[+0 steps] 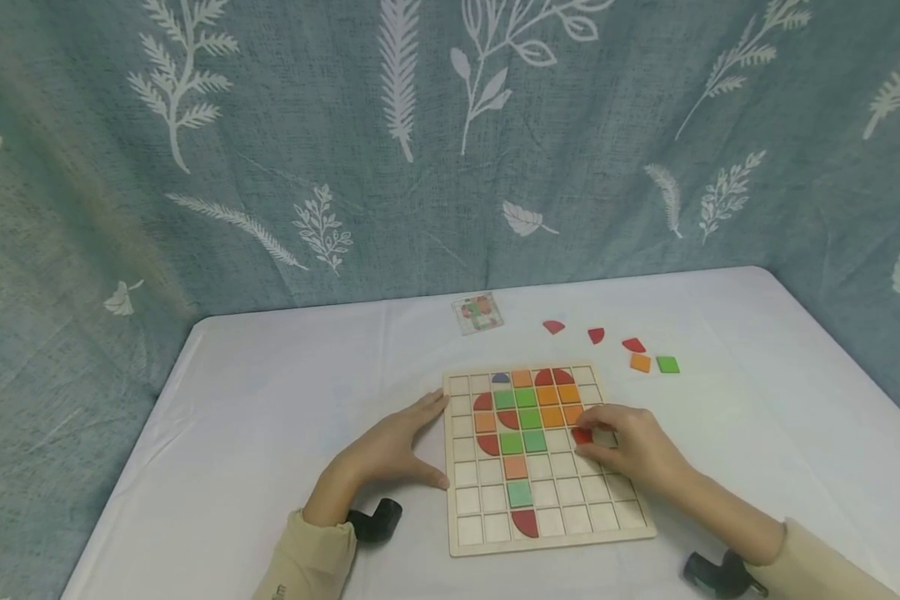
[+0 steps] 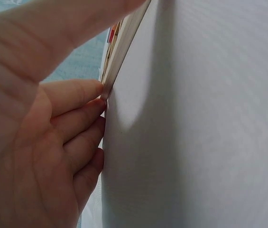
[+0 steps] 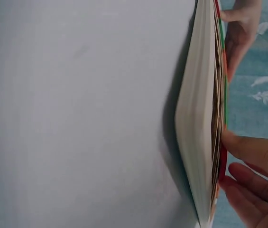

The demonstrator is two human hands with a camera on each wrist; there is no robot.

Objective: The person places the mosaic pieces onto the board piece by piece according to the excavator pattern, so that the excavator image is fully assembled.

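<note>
A wooden grid board lies on the table, partly filled with orange, green and red pieces. My left hand rests against the board's left side, thumb and fingertips on the edge, fingers fairly straight. Over the right part of the grid, my right hand pinches a red quarter-circle tile between thumb and fingers, just below an orange square. In the right wrist view the red tile sits at the board's top surface between thumb and fingertips. The right hand covers some cells behind it.
Beyond the board lies a pattern card. Loose red quarter-circles, an orange square and a green square lie at the back right. A patterned teal curtain hangs behind the white table.
</note>
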